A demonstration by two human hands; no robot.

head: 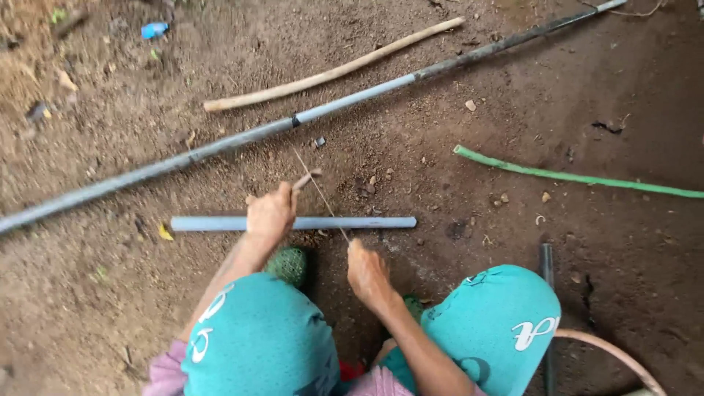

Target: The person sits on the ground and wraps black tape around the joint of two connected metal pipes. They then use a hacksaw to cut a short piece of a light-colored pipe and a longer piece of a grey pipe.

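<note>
At the bottom of the frame, two knees in teal shorts [261,337] crouch over bare, damp brown earth [88,293] strewn with pebbles. Just above them, the right hand [368,273] is closed around the near end of a thin saw blade [323,196], which slants up and left across a short grey plastic pipe [367,222]. The left hand [271,213] presses curled fingers on this pipe, whose long axis runs left to right at centre frame. Farther off lie a green hose [579,177], a long grey pipe [220,147] running diagonally, and a pale wooden stick [330,73].

Pale blue-grey short pipe [293,223], green hose [579,177], teal shorts [260,341], brown dirt ground [440,293].
</note>
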